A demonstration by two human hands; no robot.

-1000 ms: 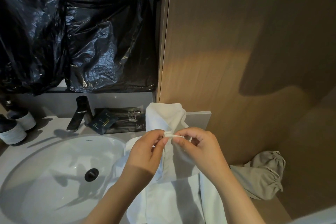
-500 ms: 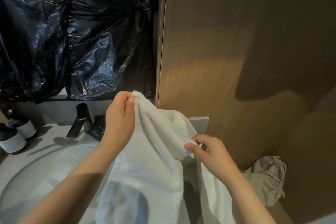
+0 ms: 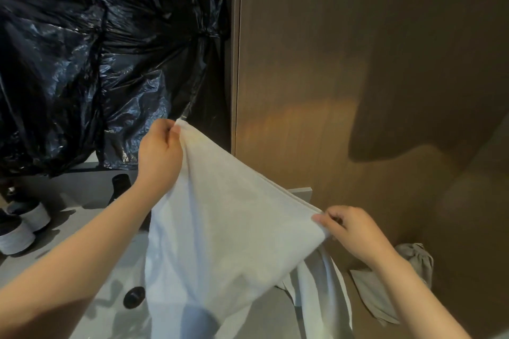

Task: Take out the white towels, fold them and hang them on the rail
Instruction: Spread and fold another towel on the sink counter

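Note:
A white towel hangs spread out above the sink, stretched along its top edge between my two hands. My left hand pinches one top corner, raised in front of the black plastic. My right hand pinches the other corner, lower and to the right, near the wooden wall. The towel's lower part drapes down over the basin and hides much of it. More white cloth hangs at the counter's right edge; I cannot tell whether it is the same towel. No rail is in view.
A white sink with a dark drain lies below. A black faucet and two dark-capped bottles stand at the back left. Black plastic sheeting covers the wall behind. A wooden panel rises at right, with a grey cloth bag beneath it.
My hands started together on one spot of the towel. The left rose with its corner, the right moved out to the right, and the towel now hangs stretched wide.

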